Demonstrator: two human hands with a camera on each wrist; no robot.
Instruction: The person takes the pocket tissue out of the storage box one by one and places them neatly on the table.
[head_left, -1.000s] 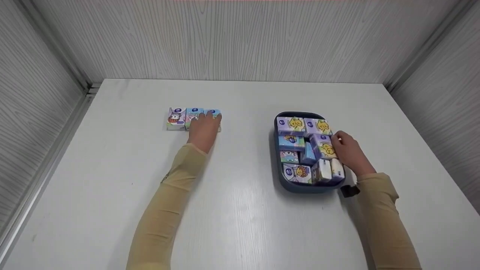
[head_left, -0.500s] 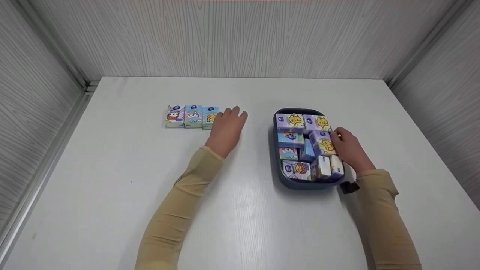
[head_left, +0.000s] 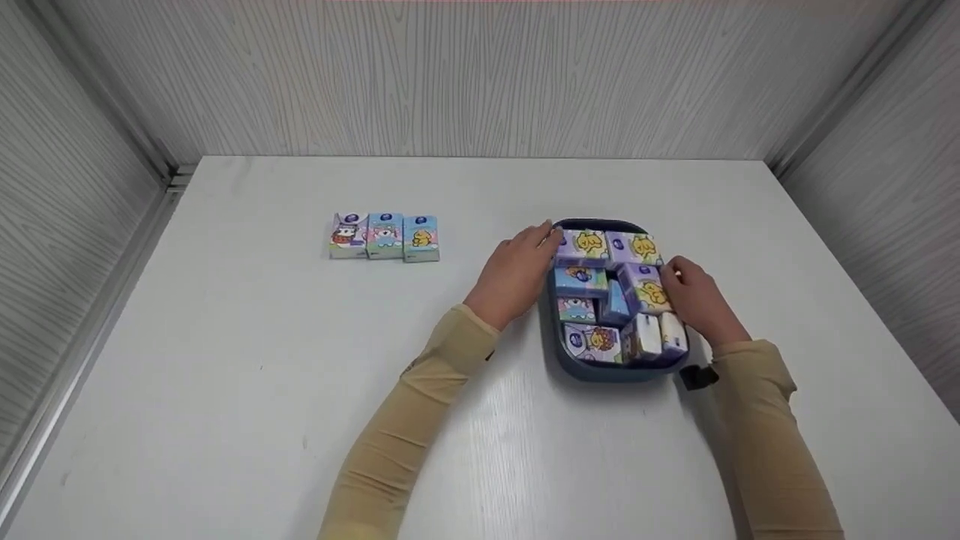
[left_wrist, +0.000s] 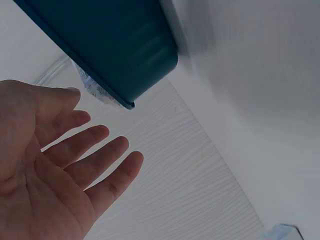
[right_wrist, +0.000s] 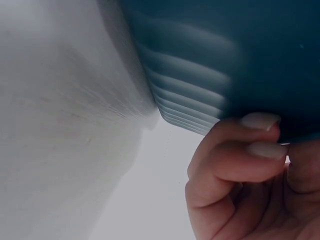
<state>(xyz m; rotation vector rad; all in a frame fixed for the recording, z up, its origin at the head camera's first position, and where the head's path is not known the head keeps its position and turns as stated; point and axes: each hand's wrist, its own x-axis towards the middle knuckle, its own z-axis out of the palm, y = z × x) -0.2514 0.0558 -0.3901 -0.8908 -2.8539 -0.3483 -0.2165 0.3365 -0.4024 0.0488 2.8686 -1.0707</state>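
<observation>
A dark teal plastic bin (head_left: 600, 373) full of small printed packs that look like pocket tissues (head_left: 581, 282) stands right of the table's middle. My left hand (head_left: 514, 276) is at its upper left corner, fingertips over the rim in the head view. The left wrist view shows that hand (left_wrist: 65, 165) with spread, fairly straight fingers, holding nothing, beside the bin's wall (left_wrist: 120, 50). On the other side, my right hand (head_left: 697, 300) grips the bin's right rim. Its curled fingers (right_wrist: 247, 162) press the outer wall (right_wrist: 200, 65) in the right wrist view.
Three similar packs, one purple (head_left: 349, 237), one blue and pink (head_left: 385, 236) and one light blue (head_left: 421, 238), lie side by side on the white table (head_left: 225, 360), left of the bin. A wood-grain panel (head_left: 480, 82) rises behind the table, with more panels at both sides.
My left hand has lifted off the row of three packs and moved right to the bin's left rim, carrying nothing visible. The right hand has stayed at the bin's right rim.
</observation>
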